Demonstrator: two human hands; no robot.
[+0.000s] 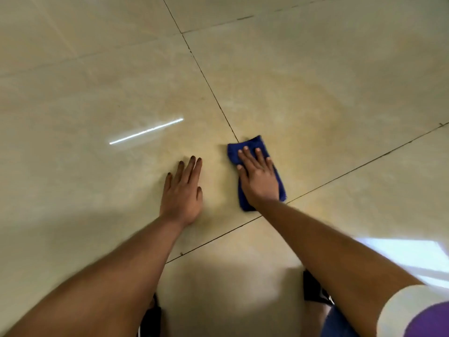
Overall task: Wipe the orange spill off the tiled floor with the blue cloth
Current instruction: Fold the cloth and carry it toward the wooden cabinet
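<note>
A folded blue cloth (252,143) lies flat on the beige tiled floor (97,81), just right of where two grout lines cross. My right hand (258,177) presses flat on top of it, fingers spread and pointing away from me. My left hand (183,190) rests palm down on the bare tile to the left of the cloth, fingers slightly apart, holding nothing. A faint yellowish-orange smear (279,98) spreads over the tiles beyond and around the cloth.
Dark grout lines (209,83) run diagonally across the floor. A bright streak of reflected light (145,131) lies to the left. Dark footwear (313,287) shows near the bottom between my forearms. A window reflection (413,256) glares at the lower right.
</note>
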